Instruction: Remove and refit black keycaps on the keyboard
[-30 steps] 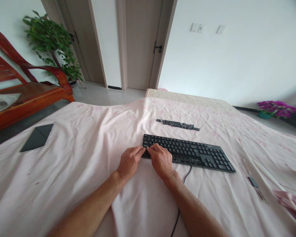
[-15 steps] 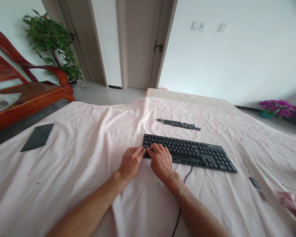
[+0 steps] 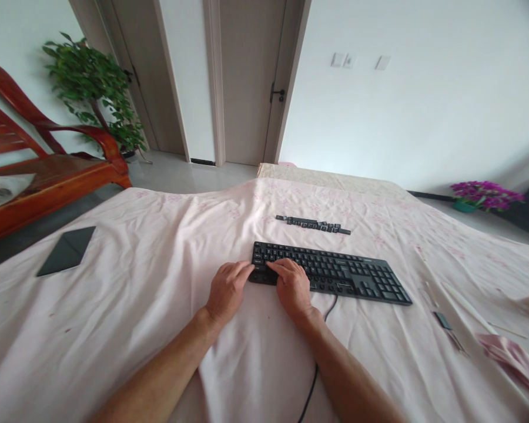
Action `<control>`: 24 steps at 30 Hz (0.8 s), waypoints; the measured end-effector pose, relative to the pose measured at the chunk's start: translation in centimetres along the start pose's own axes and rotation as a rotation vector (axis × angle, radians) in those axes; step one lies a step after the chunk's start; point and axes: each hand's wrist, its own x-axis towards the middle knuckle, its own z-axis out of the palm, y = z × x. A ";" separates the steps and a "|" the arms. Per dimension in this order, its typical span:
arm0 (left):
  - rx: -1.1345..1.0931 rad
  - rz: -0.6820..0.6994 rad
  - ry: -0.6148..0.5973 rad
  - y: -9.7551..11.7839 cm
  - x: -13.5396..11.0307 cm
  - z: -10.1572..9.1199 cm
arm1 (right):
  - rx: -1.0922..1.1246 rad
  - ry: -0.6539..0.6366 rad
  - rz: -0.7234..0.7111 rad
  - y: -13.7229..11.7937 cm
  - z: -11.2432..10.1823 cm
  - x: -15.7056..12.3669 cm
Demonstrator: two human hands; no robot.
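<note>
A black keyboard (image 3: pixel 357 273) lies on the pink cloth, several of its lower-row keys off and round sockets bare. At its left end my left hand (image 3: pixel 227 289) grips the edge, fingers pressed together. My right hand (image 3: pixel 293 289) rests over the lower-left keys, its fingers bent and close together with the tips on the key rows. Whatever sits between those fingertips, if anything, is too small to make out. Behind the keyboard, loose black keycaps (image 3: pixel 311 224) lie in an uneven line.
A dark phone or tablet (image 3: pixel 67 251) lies on the left of the cloth (image 3: pixel 158 329). On the right are a small tool with a dark grip (image 3: pixel 442 320), thin sticks and a pink cloth piece (image 3: pixel 511 359). The keyboard's cable (image 3: pixel 312 382) runs toward me under my right forearm.
My right hand has shifted slightly right along the keyboard, away from my left hand, widening the gap between them. My left hand stays at the keyboard's left end. The camera view has tilted slightly.
</note>
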 end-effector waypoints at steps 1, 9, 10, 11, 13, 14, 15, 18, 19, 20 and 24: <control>-0.003 -0.005 0.002 0.0 0.0 0.0 | 0.006 0.006 0.006 0.1 0.0 -0.1; -0.004 -0.007 -0.006 0.3 0.2 -0.1 | 0.050 0.075 0.043 0.8 0.0 -0.1; -0.002 0.013 -0.011 0.4 0.3 0.0 | 0.056 0.082 0.049 0.9 0.0 0.0; -0.001 0.038 -0.020 0.4 0.3 0.1 | 0.061 0.083 0.054 0.9 0.1 0.1; 0.004 0.094 -0.047 0.7 0.5 0.3 | 0.072 0.083 0.054 1.0 0.1 0.2; 0.013 0.115 -0.064 0.8 0.6 0.4 | 0.078 0.084 0.052 1.0 0.1 0.3; 0.026 0.129 -0.078 1.0 0.7 0.4 | 0.085 0.086 0.049 1.0 0.1 0.3; 0.082 0.145 -0.103 1.5 1.1 0.4 | 0.106 0.098 0.034 1.0 0.0 0.4; 0.099 0.147 -0.106 1.6 1.2 0.3 | 0.114 0.105 0.030 1.0 0.0 0.4; 0.113 0.148 -0.106 1.8 1.3 0.2 | 0.123 0.114 0.028 1.1 -0.1 0.5; 0.144 0.148 -0.099 2.0 1.2 0.2 | 0.163 0.150 0.049 1.9 -0.5 1.5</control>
